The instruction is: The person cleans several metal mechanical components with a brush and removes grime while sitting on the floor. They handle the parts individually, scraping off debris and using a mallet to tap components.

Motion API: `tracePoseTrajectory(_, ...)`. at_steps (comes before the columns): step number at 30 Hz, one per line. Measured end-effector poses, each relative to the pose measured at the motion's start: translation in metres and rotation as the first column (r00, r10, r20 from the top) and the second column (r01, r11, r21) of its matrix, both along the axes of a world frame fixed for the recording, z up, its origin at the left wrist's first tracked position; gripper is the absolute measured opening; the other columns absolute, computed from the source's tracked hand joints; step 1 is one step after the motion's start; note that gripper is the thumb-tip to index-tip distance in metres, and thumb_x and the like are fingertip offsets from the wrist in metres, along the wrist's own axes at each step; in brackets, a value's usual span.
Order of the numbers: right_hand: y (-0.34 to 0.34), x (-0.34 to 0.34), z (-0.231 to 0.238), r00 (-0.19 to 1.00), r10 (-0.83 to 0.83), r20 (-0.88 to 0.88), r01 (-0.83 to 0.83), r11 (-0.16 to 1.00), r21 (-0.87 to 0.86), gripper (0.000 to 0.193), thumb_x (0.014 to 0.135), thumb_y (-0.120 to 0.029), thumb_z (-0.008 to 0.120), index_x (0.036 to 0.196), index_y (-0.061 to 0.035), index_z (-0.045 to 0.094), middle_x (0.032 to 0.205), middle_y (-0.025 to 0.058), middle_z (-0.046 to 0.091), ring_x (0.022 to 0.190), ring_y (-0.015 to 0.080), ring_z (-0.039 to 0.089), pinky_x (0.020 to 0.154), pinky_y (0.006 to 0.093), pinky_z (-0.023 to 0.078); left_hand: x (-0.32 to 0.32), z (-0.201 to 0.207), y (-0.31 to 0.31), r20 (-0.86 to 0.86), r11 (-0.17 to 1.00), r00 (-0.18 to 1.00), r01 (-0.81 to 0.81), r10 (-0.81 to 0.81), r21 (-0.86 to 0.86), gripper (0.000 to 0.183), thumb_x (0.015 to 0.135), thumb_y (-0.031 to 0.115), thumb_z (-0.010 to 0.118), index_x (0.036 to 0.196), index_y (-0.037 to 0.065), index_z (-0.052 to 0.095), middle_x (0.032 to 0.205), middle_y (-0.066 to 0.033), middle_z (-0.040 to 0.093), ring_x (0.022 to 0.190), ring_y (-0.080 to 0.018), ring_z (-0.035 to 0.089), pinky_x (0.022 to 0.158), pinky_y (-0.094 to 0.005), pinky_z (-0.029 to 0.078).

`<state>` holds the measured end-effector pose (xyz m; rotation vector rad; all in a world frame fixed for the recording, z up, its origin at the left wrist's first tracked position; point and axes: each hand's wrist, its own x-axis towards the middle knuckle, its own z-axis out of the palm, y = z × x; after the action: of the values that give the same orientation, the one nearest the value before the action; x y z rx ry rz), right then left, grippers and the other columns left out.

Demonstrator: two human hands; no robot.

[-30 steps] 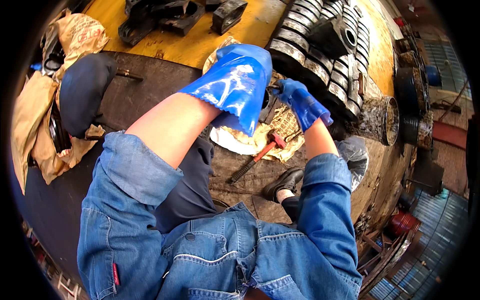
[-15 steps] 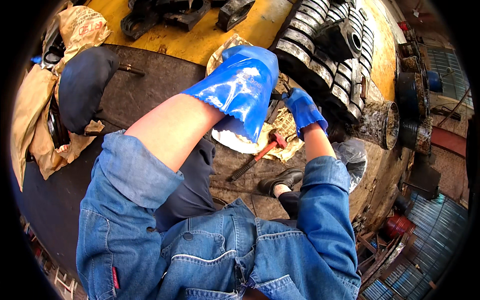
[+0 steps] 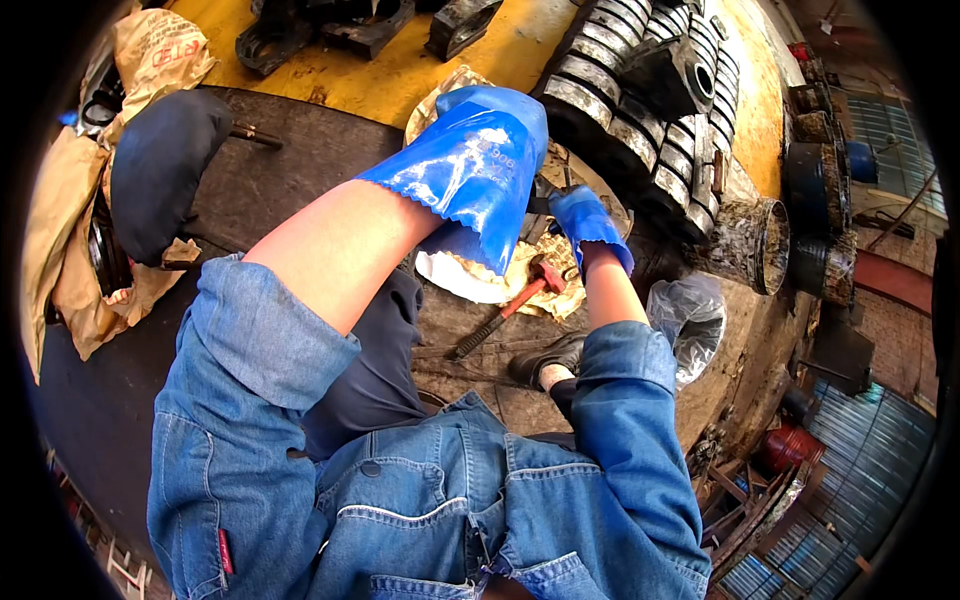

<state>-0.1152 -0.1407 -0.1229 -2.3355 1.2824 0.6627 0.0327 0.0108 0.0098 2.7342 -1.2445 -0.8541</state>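
Firmly hold by its end the dark, narrow metal part (image 3: 540, 196), likely stiff and slick, between blue-rubber-gloved left hand (image 3: 495, 118) and right hand (image 3: 586, 213), with finger closure indiscernible.

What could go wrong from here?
The red hammer with a dark grip lies partly on crumpled tan paper near the blue-gloved right hand and might be knocked. The dark metal block with a round hole seems perched on the ridged black-and-silver metal stack; a bump could perhaps shift it.
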Motion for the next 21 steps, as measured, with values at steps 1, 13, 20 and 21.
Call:
tracePoseTrajectory(1, 0.014, 0.011, 0.009, 1.000, -0.003, -0.023, 0.004, 0.999, 0.047, 0.041, 0.090, -0.032, 0.063, 0.110, 0.0032, 0.069, 0.102, 0.0269, 0.069, 0.100, 0.0393, 0.068, 0.086, 0.0432, 0.053, 0.003, 0.000, 0.008, -0.028, 1.000, 1.000, 0.008, -0.008, 0.021, 0.036, 0.088, 0.034, 0.061, 0.110, 0.008, 0.074, 0.108, -0.0161, 0.072, 0.099, -0.0346, 0.070, 0.082, -0.0574, 0.054)
tracePoseTrajectory(13, -0.010, 0.000, -0.009, 0.932, 0.298, -0.208, -0.275, 0.952, 0.132, 0.032, 0.091, -0.021, 0.057, 0.114, -0.0015, 0.068, 0.119, 0.0224, 0.066, 0.112, 0.0362, 0.064, 0.093, 0.0437, 0.051, 0.003, -0.011, 0.000, 0.025, 0.993, 0.994, 0.105, -0.104, -0.050, 0.036, 0.087, 0.034, 0.060, 0.107, 0.008, 0.075, 0.105, -0.0164, 0.073, 0.094, -0.0330, 0.071, 0.078, -0.0522, 0.056)
tracePoseTrajectory(20, -0.013, -0.033, -0.028, 0.933, -0.310, 0.185, 0.255, 0.929, 0.270, 0.021, 0.094, -0.024, 0.055, 0.095, -0.0053, 0.066, 0.086, 0.0092, 0.061, 0.080, 0.0263, 0.060, 0.069, 0.0337, 0.047, -0.002, -0.016, 0.001, 0.061, 0.997, 0.996, 0.062, -0.060, -0.042, 0.036, 0.085, 0.035, 0.062, 0.105, 0.007, 0.075, 0.104, -0.0156, 0.073, 0.095, -0.0322, 0.070, 0.083, -0.0467, 0.056)
tracePoseTrajectory(21, -0.010, -0.037, -0.033, 0.763, -0.584, 0.278, 0.415, 0.771, 0.483, 0.021, 0.095, -0.024, 0.055, 0.092, -0.0058, 0.065, 0.082, 0.0073, 0.060, 0.076, 0.0248, 0.060, 0.066, 0.0322, 0.047, -0.002, -0.017, 0.001, 0.080, 0.998, 0.995, 0.059, -0.058, -0.006, 0.036, 0.085, 0.035, 0.062, 0.104, 0.007, 0.075, 0.104, -0.0157, 0.073, 0.095, -0.0325, 0.070, 0.084, -0.0461, 0.056)
